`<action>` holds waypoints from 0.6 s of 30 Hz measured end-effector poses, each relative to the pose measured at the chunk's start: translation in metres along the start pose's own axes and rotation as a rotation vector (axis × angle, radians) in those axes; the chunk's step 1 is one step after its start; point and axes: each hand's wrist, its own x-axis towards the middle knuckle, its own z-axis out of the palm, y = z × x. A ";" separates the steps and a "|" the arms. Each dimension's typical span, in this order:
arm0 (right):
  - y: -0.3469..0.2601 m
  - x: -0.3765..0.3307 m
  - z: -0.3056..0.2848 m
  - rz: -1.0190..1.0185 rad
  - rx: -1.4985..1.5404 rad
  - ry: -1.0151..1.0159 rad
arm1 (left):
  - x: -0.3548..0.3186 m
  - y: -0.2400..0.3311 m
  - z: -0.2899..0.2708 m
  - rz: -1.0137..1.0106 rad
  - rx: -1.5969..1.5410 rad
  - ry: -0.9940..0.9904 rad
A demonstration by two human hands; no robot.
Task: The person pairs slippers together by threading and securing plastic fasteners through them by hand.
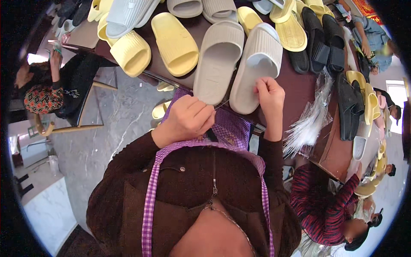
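A pair of grey slippers lies side by side at the table's near edge, the left slipper (210,81) flat and the right slipper (245,88) tilted against it. Just below the left one's toe end, my left hand (190,116) is closed in a pinch on a thin plastic strand (222,104). The strand slants up across the gap between the slippers, toward my right hand. My right hand (270,97) hovers at the right slipper's edge, thumb and forefinger pinched together. Its end of the strand is too fine to follow clearly over the grey surface.
Yellow slippers (174,45), other grey ones and black slippers (316,38) crowd the dark red table (295,92). A bundle of white plastic strands (311,124) lies to my right. People sit at both sides, one in a striped sweater (321,205). A wooden chair (79,124) stands left.
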 end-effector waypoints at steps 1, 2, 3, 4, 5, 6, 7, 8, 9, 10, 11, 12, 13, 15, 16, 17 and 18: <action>-0.001 -0.001 -0.001 -0.003 0.002 -0.003 | 0.002 0.001 -0.004 0.000 0.015 0.007; -0.001 -0.002 -0.002 -0.007 0.004 -0.005 | 0.004 0.002 -0.008 0.000 0.030 0.015; -0.001 -0.002 -0.002 -0.012 0.006 -0.007 | 0.006 0.003 -0.009 0.001 0.046 0.023; -0.001 -0.003 -0.002 -0.012 0.010 -0.009 | 0.006 0.004 -0.011 0.000 0.049 0.021; 0.000 -0.003 -0.003 -0.008 0.008 -0.015 | 0.008 0.005 -0.012 0.002 0.057 0.025; 0.000 -0.004 -0.004 -0.005 0.005 -0.020 | 0.009 0.006 -0.012 0.006 0.064 0.029; 0.001 -0.004 -0.004 -0.003 0.002 -0.024 | 0.011 0.007 -0.011 0.010 0.071 0.035; 0.002 -0.005 -0.005 -0.006 0.005 -0.022 | 0.012 0.006 -0.006 0.014 0.073 0.036; 0.002 -0.005 -0.006 0.001 0.010 -0.029 | 0.013 0.004 0.002 0.004 0.080 0.045; 0.002 -0.006 -0.006 0.007 0.014 -0.036 | 0.013 0.002 0.013 -0.004 0.086 0.055; 0.003 -0.006 -0.008 0.014 0.016 -0.043 | 0.013 0.000 0.022 -0.014 0.092 0.067; 0.004 -0.007 -0.009 0.004 0.016 -0.043 | 0.013 -0.001 0.029 -0.011 0.096 0.074; 0.004 -0.008 -0.010 0.002 0.020 -0.046 | 0.012 -0.003 0.037 -0.035 0.104 0.047; 0.005 -0.010 -0.016 0.001 0.023 -0.044 | 0.018 -0.004 0.046 -0.080 0.109 -0.008; 0.004 -0.011 -0.019 -0.004 0.019 -0.041 | 0.019 -0.003 0.047 -0.078 0.108 -0.001; 0.003 -0.013 -0.022 0.010 0.024 -0.039 | 0.018 -0.002 0.048 -0.112 0.099 0.005; 0.002 -0.015 -0.025 0.025 0.030 -0.038 | 0.019 -0.001 0.046 -0.148 0.090 0.010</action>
